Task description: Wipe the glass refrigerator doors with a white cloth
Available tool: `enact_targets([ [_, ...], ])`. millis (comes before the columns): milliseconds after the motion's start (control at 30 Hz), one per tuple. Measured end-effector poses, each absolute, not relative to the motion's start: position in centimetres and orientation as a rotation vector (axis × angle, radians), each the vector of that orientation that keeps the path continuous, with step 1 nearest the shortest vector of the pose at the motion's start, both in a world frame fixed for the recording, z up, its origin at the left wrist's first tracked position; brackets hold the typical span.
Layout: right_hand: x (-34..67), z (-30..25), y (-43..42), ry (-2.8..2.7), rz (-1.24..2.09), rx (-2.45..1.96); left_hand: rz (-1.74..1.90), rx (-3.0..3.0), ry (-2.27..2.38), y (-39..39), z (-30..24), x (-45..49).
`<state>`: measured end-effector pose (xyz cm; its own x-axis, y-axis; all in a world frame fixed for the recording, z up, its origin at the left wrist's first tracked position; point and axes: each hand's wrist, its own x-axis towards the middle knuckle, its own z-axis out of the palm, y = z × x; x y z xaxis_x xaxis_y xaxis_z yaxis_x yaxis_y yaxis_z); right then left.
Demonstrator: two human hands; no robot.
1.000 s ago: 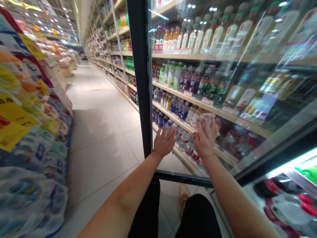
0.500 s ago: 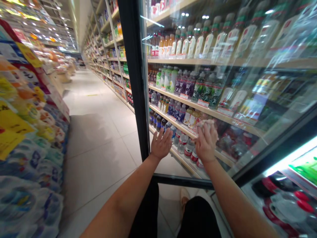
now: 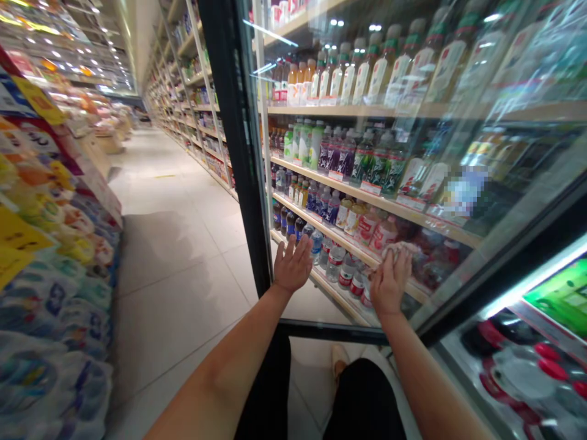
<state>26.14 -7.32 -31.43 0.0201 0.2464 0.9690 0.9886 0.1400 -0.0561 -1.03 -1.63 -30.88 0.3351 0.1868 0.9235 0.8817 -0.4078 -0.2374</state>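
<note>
A glass door (image 3: 348, 299) with a black frame (image 3: 229, 122) stands swung out in front of me. Against the lower left of its pane lies my left hand (image 3: 292, 266), flat with fingers spread and nothing in it. My right hand (image 3: 389, 284) presses a crumpled pale cloth (image 3: 406, 252) to the glass, low and toward the right side. Part of the cloth is hidden beneath the fingers. Bottled drinks (image 3: 337, 150) on several shelves show through or in the pane behind both hands.
At right, a lit cooler holds large bottles with red caps (image 3: 550, 360). Stacked wrapped bottle packs (image 3: 50, 360) and a display with yellow signs (image 3: 21, 244) line the left. A tiled aisle (image 3: 178, 256) runs between them and a long shelf row (image 3: 183, 98).
My right hand and the cloth have slid down and slightly right across the glass. My left hand stays flat on the pane. The view has shifted a little.
</note>
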Motion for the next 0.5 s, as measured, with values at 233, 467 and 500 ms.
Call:
enact_targets([
  [233,28.3,-26.9,-6.3,-1.25,-0.833,-1.364,-1.113,-1.785,-0.923,-1.7,-30.6,-1.0],
  [467,28.8,-29.9,-7.3,-1.059,-0.646,-1.371,-1.115,-1.796,-0.95,-1.6,-31.1,-0.9],
  [500,28.7,-30.8,-7.7,-1.045,-0.604,-1.395,-1.116,-1.802,-0.954,-1.5,-31.1,-0.9],
])
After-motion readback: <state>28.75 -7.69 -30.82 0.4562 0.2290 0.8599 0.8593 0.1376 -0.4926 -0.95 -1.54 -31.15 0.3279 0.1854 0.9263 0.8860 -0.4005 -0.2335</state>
